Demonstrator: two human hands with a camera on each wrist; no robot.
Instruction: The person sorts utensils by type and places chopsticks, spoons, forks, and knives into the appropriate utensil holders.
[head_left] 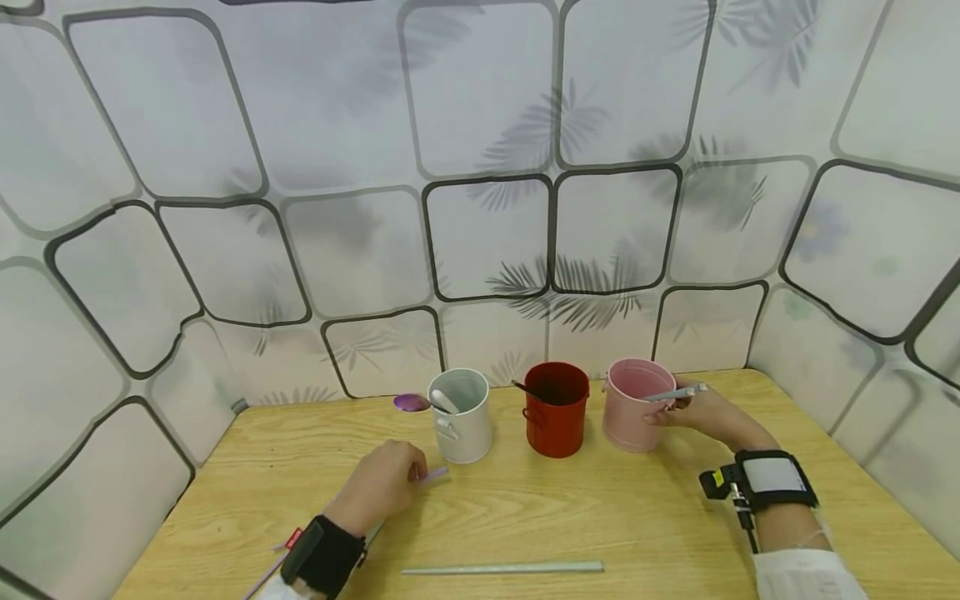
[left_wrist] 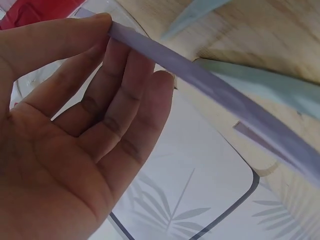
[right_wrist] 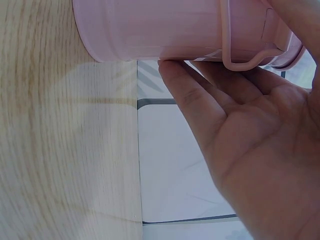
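Pale wood tops the table [head_left: 675,517]. At four o'clock in the head view, the pink bucket [head_left: 628,429] stands upright, the right hand [head_left: 708,414] gripping its side; light, even pressure should steady it. At seven, the left hand [head_left: 385,481] pinches the purple strip [left_wrist: 220,96]; a gentle hold likely prevents creasing.

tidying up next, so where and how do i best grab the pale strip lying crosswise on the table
Probably pinch the pale strip near its middle, coming from above: it lies flat, long and thin on the table.
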